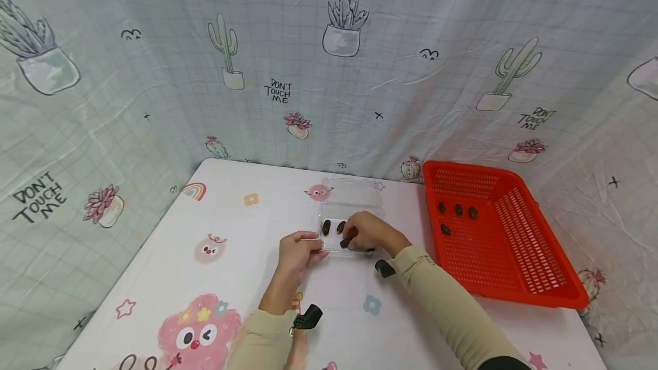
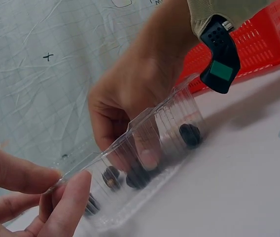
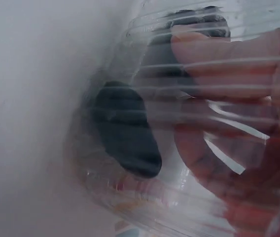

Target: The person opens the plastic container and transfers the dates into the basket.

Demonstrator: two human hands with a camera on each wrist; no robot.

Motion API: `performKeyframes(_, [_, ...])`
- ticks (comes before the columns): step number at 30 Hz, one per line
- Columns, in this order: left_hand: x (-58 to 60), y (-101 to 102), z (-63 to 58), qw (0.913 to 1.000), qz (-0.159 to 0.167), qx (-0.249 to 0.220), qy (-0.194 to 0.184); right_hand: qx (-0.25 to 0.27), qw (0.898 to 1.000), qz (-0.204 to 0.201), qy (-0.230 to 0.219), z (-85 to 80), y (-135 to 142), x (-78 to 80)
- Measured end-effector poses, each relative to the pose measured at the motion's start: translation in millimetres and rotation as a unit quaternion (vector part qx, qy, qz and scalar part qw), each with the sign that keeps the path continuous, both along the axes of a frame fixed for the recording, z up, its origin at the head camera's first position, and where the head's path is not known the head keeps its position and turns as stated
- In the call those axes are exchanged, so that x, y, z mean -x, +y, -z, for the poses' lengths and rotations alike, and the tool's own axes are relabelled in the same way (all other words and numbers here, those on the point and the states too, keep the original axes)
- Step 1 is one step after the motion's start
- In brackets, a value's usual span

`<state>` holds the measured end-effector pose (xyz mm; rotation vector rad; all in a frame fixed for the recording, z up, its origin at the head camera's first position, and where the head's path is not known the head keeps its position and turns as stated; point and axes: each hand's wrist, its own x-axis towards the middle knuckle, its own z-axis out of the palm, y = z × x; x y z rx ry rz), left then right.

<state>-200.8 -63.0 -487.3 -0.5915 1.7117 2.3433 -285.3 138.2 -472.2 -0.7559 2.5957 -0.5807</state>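
A clear plastic clamshell box [image 1: 334, 249] stands on the table, its lid [image 1: 352, 190] folded back. My left hand [image 1: 297, 256] pinches the front left corner of the box between thumb and fingers. Inside the box, my right hand [image 1: 370, 230] pinches a dark oval piece [image 1: 345, 242] with ridged skin, low near the floor. Two similar dark pieces lie to the left, one dark piece [image 1: 326, 227] at the side and another piece [image 1: 341, 227] close to the fingers. Through the clear wall, the right wrist view shows a dark piece [image 3: 127, 131] at the right end.
A red slotted plastic basket [image 1: 493, 261] stands to the right, with several dark oval pieces [image 1: 458, 209] in its far left part. The white table [image 1: 247, 216] has printed cartoon figures. A patterned cloth [image 1: 308, 73] hangs behind and along the sides.
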Motion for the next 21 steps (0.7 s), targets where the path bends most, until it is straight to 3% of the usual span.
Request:
performKeyframes(6, [-0.7, -0.3, -0.6, 1.0, 0.001, 0.002, -0.002, 0.015, 1.0, 0.01, -0.007, -1.1, 0.9, 1.1])
performKeyframes(14, [-2.2, 1.3, -1.9, 1.0, -0.002, 0.006, -0.003, 0.084, 0.996, 0.009, -0.001, -5.6, 5.4, -1.2])
performKeyframes(21, [-2.9, 1.4, -2.6, 1.0, -0.004, 0.008, -0.004, 0.15, 0.987, 0.055, -0.029, -17.0, 6.4, -3.4])
